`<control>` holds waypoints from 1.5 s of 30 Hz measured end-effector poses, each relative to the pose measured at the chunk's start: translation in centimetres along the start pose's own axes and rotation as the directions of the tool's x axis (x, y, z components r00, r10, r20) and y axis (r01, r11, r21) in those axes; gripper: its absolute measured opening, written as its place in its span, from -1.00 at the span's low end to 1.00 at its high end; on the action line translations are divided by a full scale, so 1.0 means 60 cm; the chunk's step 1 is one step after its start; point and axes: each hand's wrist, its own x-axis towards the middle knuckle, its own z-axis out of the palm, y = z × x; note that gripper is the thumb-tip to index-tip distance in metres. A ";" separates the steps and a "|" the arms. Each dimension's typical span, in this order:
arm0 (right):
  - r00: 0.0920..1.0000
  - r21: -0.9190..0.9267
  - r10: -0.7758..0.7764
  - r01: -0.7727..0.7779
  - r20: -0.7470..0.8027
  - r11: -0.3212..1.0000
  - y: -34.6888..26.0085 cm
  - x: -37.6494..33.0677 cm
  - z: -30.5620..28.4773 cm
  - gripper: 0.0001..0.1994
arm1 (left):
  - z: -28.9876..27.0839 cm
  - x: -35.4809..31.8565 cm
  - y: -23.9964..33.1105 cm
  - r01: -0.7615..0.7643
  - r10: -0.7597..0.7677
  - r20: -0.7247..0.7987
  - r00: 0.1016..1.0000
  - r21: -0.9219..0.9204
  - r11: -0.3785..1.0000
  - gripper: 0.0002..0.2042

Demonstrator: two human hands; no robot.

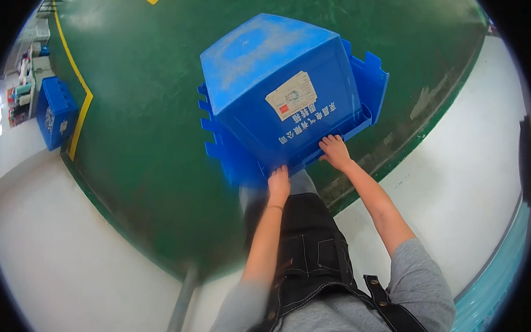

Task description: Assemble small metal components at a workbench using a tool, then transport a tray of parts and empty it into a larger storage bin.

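A large blue plastic crate (319, 126) is turned bottom up in front of my legs, its scuffed base facing upward. Its hinged lid flaps stick out at both sides, with notched edges on the left. A worn white label and upside-down lettering show on its near wall. Both hands grip the crate's near rim: my left hand (279, 182) at its left part and my right hand (334, 151) farther right, fingers curled over the edge. The undersides of the rim and my thumbs are mostly hidden.
Around the crate lies a green floor (142, 147) with a yellow line (74, 70). Another blue crate (57, 112) stands by the left wall, near shelves (23, 86) with assorted items. White walls curve along both sides. A grey pipe (184, 303) stands at lower left.
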 end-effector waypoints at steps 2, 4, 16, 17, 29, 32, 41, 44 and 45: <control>1.000 -0.024 0.020 -0.020 0.005 0.999 -0.002 0.004 0.005 -0.63 | 0.004 0.000 -0.004 -0.011 0.011 -0.029 1.000 -0.002 1.000 -0.72; 1.000 -0.057 0.030 -0.030 0.007 0.998 0.001 0.010 0.012 -0.64 | 0.009 0.003 -0.005 -0.002 0.000 -0.065 0.998 -0.029 1.000 -0.74; 0.996 -0.117 0.040 -0.031 0.078 0.993 0.000 0.023 0.008 -0.74 | 0.019 0.001 -0.011 0.019 -0.025 -0.069 0.997 -0.098 0.995 -0.78; 0.996 -0.105 0.037 -0.029 0.079 0.994 -0.002 0.023 0.007 -0.74 | 0.021 -0.001 -0.014 0.027 -0.035 -0.076 0.996 -0.108 0.994 -0.78; 0.994 -0.131 0.036 -0.022 0.100 0.991 -0.011 0.030 0.009 -0.75 | 0.023 -0.003 -0.012 0.088 -0.115 -0.151 0.982 -0.173 0.981 -0.93; 0.994 -0.140 0.039 -0.025 0.101 0.990 -0.015 0.033 0.017 -0.75 | 0.013 -0.004 -0.027 0.099 -0.127 -0.172 0.977 -0.160 0.982 -0.93; 0.990 -0.083 0.038 -0.050 -0.139 0.995 0.003 0.011 -0.004 -0.65 | 0.033 -0.013 0.002 -0.018 -0.057 -0.309 0.949 -0.234 0.972 -0.92; 0.871 0.040 0.218 -0.223 -0.441 0.974 -0.023 -0.014 -0.009 -0.57 | 0.023 -0.023 0.002 -0.007 -0.064 -0.309 0.949 -0.223 0.975 -0.92; 0.767 0.106 0.322 -0.318 -0.555 0.942 -0.021 -0.021 0.003 -0.54 | 0.025 -0.021 0.001 0.002 -0.073 -0.309 0.948 -0.222 0.975 -0.91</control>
